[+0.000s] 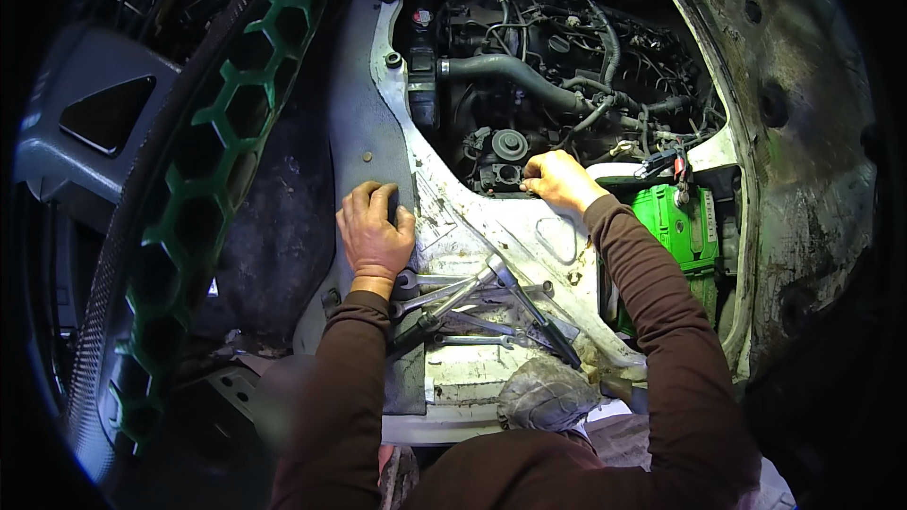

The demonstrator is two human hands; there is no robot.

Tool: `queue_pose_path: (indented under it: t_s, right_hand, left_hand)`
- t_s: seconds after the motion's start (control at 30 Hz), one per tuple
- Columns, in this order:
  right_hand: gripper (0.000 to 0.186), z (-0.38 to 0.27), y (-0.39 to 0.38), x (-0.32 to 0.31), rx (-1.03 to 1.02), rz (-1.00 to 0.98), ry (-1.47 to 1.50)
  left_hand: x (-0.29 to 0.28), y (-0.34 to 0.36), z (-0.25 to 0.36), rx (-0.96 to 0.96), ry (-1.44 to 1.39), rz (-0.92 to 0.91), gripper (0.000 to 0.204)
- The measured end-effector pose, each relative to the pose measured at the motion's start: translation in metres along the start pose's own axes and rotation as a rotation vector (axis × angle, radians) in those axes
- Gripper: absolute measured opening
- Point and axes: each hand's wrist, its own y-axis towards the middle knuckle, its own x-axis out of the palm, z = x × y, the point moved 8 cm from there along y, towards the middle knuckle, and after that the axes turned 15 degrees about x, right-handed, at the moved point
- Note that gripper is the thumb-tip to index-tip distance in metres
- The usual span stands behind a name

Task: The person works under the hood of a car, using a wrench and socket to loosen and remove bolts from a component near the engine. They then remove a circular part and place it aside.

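The right hand (pixel 557 179) is closed on a small black engine fitting (pixel 503 174), apparently mid-job; the left hand (pixel 375 229) is pressed flat on the panel edge (pixel 378 132), wrenches (pixel 444 291) laid out unused.

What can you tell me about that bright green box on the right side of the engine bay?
The green box looks like a car battery with a glossy plastic case, sitting low at the right of the engine bay, upright. Only its top and part of one side show; the person's right forearm crosses in front of it. A red-tipped cable clamp lies at its top edge. Neither hand touches it.
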Motion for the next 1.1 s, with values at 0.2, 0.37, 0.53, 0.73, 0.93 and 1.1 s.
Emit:
queue_pose_path:
  t_s: [0.2,0.37,0.53,0.73,0.93,1.1]
  right_hand:
    - [0.021,-0.004,0.002,0.001,-0.127,-0.004,0.029]
    - [0.020,-0.002,0.002,0.004,-0.135,0.005,0.086]
    - [0.024,-0.006,-0.002,0.000,-0.002,-0.014,0.017]
    - [0.022,-0.010,0.001,-0.001,-0.085,-0.012,-0.031]
    - [0.022,-0.003,0.004,-0.001,-0.098,-0.031,0.055]
    - [0.027,-0.007,-0.042,-0.031,-0.093,0.215,0.206]
  left_hand:
    - [0.000,0.002,0.001,-0.003,-0.003,-0.002,0.036]
    - [-0.002,0.001,-0.001,0.015,-0.005,0.000,0.036]
    - [-0.002,0.000,-0.002,0.010,-0.012,0.004,0.036]
    - [0.001,-0.001,0.000,0.013,0.000,0.008,0.036]
    - [0.003,0.001,-0.001,0.028,0.019,0.013,0.037]
    - [0.001,0.003,0.000,0.029,-0.022,0.025,0.036]
